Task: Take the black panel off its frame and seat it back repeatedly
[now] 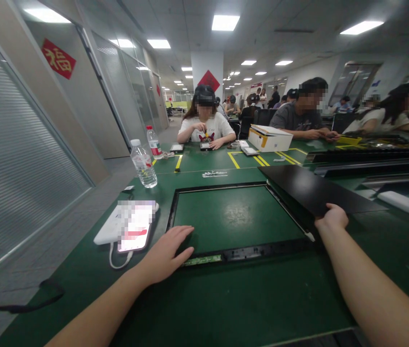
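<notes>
A black rectangular frame (248, 252) lies flat on the green table, with a green circuit board (204, 260) along its near edge. My left hand (171, 250) rests over the frame's near left corner, fingers stretched out and thumb apart. At the right, my right hand (332, 218) grips the near edge of a thin, dark flat panel (309, 188). The panel is tilted beside the frame, its far left corner close to the frame's far right corner. My right fingers are partly hidden beneath it.
A phone (135, 233) on a white box (108, 224), with a cable, sits left of the frame. Two bottles (144, 166) stand behind. Across the table (226, 299), a person (206, 120) works on a small device. Black strips (371, 156) and a white roll (407, 207) lie right.
</notes>
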Available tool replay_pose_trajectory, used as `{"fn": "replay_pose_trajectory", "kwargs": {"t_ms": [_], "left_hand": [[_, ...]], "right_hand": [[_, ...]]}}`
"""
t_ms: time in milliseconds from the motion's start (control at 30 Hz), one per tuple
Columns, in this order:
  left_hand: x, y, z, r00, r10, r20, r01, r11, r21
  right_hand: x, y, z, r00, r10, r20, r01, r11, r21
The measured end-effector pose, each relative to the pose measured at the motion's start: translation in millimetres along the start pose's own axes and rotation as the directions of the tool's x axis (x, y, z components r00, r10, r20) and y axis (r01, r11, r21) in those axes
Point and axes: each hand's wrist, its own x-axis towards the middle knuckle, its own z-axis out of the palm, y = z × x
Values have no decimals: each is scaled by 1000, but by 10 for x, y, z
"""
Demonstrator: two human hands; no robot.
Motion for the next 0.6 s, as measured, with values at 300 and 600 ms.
{"fn": "replay_pose_trajectory", "kwargs": {"t_ms": [300,600], "left_hand": [[-5,-19,9,1000,8,-18,-8,1000,-28],[-8,-205,102,998,35,-44,-37,998,-59]], "right_hand": [[-121,-96,57,996,84,8,-84,996,-4],[-290,-182,125,975,68,213,-98,986,134]]}}
